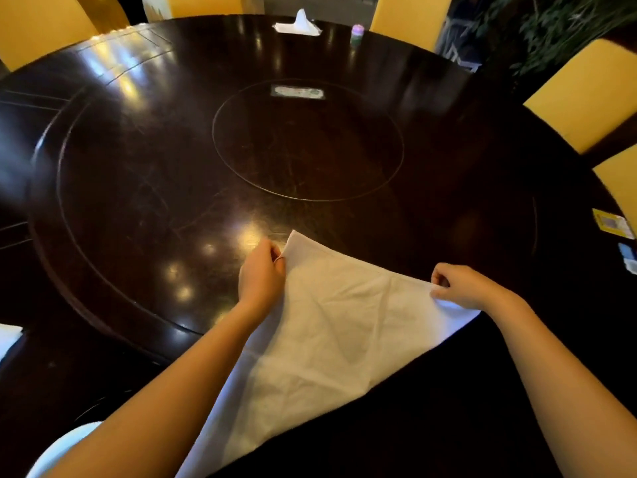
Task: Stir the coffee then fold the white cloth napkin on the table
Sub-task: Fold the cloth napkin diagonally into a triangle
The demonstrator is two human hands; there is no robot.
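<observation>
Napkin [331, 326] lies spread on table [155, 174]; my left hand [262, 276] and right hand [463, 288] pinch its far edge, fingers clamped on cloth, holding it taut for folding.

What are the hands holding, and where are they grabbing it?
Both hold the napkin. The left hand pinches its left edge near the far corner; the right hand pinches the far edge near the right corner.

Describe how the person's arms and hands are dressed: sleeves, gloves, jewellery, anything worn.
The left forearm and right forearm are bare, with no sleeve in view. The left hand wears a thin ring on one finger; the right hand shows none. No gloves, watch or bracelet on either.
</observation>
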